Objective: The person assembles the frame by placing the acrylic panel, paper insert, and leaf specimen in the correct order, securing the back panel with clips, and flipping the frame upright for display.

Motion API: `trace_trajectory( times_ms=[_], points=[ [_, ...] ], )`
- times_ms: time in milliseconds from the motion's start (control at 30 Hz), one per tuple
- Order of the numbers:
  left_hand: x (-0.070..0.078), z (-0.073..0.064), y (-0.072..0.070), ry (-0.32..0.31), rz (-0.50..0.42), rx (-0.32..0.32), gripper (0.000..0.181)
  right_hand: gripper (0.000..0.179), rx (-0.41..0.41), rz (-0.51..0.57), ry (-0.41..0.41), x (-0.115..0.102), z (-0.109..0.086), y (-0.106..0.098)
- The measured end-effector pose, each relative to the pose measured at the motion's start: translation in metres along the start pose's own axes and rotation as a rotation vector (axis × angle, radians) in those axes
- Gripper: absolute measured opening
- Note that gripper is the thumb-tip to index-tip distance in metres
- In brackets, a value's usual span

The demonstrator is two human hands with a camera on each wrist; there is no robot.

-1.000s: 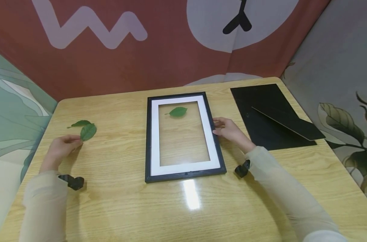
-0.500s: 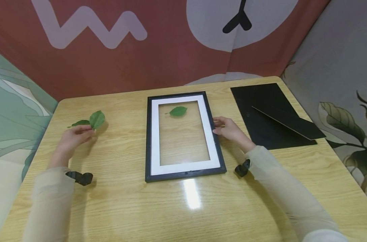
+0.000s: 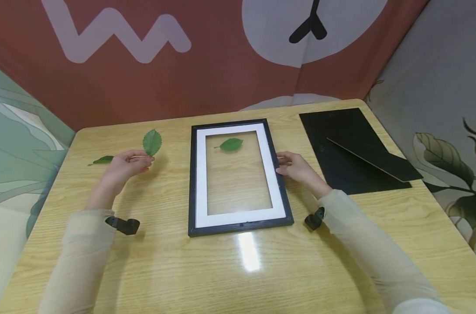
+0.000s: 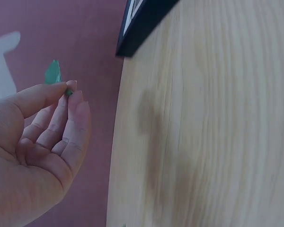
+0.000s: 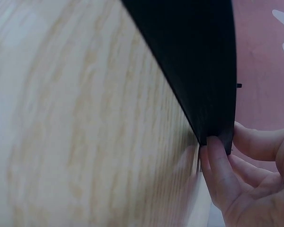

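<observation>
My left hand pinches a green serrated leaf by its stem end, thumb against fingertips, blade pointing up. In the left wrist view the same leaf shows nearly edge-on past the thumb. A black picture frame with a white mat lies on the table between the hands. Inside its window, near the top, rests another green leaf. At the frame's right side my right hand grips the edge; the right wrist view shows the thumb on one face of the black side and fingers at the other.
A third green leaf lies on the table at the left, beyond my left wrist. On the right sits a black backing board with a folded-out black stand flap. A red patterned cloth hangs behind the table.
My left hand has lifted the leaf off the left side and carried it right and farther back, toward the frame. The right hand and the frame have stayed in place.
</observation>
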State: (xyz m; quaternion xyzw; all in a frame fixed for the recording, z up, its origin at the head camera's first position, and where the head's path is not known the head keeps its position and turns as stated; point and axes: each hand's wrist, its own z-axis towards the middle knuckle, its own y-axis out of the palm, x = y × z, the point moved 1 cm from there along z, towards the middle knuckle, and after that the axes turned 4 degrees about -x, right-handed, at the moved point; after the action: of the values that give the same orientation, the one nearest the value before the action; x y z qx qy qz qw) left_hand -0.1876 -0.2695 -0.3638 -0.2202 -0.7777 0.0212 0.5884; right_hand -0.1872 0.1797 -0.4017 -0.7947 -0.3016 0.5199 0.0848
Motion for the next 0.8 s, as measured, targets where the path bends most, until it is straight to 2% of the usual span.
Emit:
trace_trajectory(
  times_ms=[200,433,800],
  points=[
    [0.013,0.008,0.027,0.024,0.019,-0.046,0.042,0.056,0.005,-0.006,-0.007,0.001,-0.001,0.000],
    [0.026,0.019,0.062,-0.022,0.101,-0.051,0.042,0.056,0.005,0.000,-0.027,0.001,-0.001,0.000],
    [0.035,0.036,0.102,-0.029,0.090,-0.081,0.036,0.056,0.007,-0.008,-0.029,0.002,-0.001,0.000]
  ],
)
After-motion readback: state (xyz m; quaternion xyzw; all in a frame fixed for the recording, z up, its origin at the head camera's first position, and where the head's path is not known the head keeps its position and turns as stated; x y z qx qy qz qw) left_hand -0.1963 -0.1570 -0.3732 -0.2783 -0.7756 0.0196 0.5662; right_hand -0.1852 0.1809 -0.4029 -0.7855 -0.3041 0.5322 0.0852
